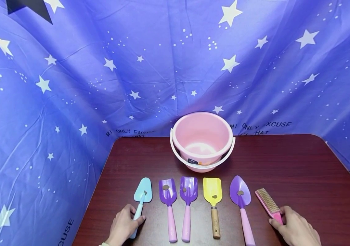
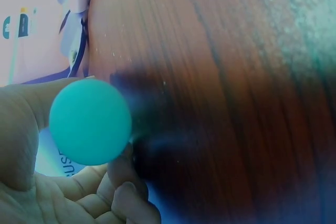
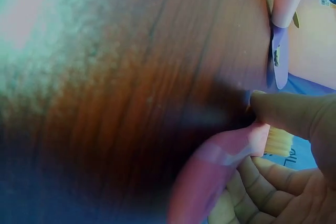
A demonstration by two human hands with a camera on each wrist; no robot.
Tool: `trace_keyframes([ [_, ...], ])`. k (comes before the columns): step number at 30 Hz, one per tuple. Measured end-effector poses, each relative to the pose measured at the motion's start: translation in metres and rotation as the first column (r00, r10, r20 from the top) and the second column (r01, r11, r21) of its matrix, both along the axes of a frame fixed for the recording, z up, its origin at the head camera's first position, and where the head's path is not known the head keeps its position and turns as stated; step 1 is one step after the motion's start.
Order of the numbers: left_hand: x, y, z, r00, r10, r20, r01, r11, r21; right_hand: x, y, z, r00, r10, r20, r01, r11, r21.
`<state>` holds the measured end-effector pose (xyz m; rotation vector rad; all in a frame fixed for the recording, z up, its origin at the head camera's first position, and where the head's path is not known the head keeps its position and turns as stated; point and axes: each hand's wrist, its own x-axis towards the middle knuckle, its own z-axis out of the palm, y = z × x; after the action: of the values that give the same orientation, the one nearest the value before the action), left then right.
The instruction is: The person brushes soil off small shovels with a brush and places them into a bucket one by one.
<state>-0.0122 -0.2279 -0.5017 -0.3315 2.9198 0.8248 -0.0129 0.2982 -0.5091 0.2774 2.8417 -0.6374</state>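
- Left hand [image 1: 124,224] clamped on blue trowel [image 1: 139,208] by its handle, far left, probably dodging the blade
- Four scoops [image 1: 212,188], handles nearest, easy reach I guess; bucket [image 1: 202,127] behind
- Right hand [image 1: 296,226] grips brush [image 1: 268,202] by its handle, far right; lower fingers kinda hidden

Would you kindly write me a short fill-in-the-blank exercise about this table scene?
The left hand holds the ____ trowel.
The right hand holds the brush, whose handle is ____.
The wooden-handled shovel has a ____ blade.
On the table lie ____ purple-bladed tools.

Missing words: light blue; pink; yellow; three.
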Motion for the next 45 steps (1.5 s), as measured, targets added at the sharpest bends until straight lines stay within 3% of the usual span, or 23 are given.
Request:
trace_keyframes([
  [11, 0.0000, 0.0008, 0.0010, 1.000, 0.000, -0.001, 0.000, 1.000, -0.004, 0.0020, -0.0019, -0.0008, 1.000, -0.003, -0.014, 0.003, 1.000, 0.005],
  [26, 0.0001, -0.0006, 0.0009, 1.000, 0.015, -0.004, -0.015, 1.000, -0.007, 0.0017, -0.0010, 0.0018, 0.996, -0.077, -0.045, 0.077, 0.997, -0.009],
  [38, -0.0001, -0.0026, -0.0032, 0.999, 0.039, 0.003, -0.039, 0.999, 0.002, 0.0015, -0.0049, 0.0026, 0.984, -0.012, -0.176, 0.011, 1.000, -0.003],
  [45, 0.0007, -0.0021, -0.0048, 0.998, 0.055, -0.013, -0.055, 0.998, 0.026, -0.0001, -0.0051, 0.0066, 0.989, 0.001, -0.149, -0.006, 0.999, -0.036],
])
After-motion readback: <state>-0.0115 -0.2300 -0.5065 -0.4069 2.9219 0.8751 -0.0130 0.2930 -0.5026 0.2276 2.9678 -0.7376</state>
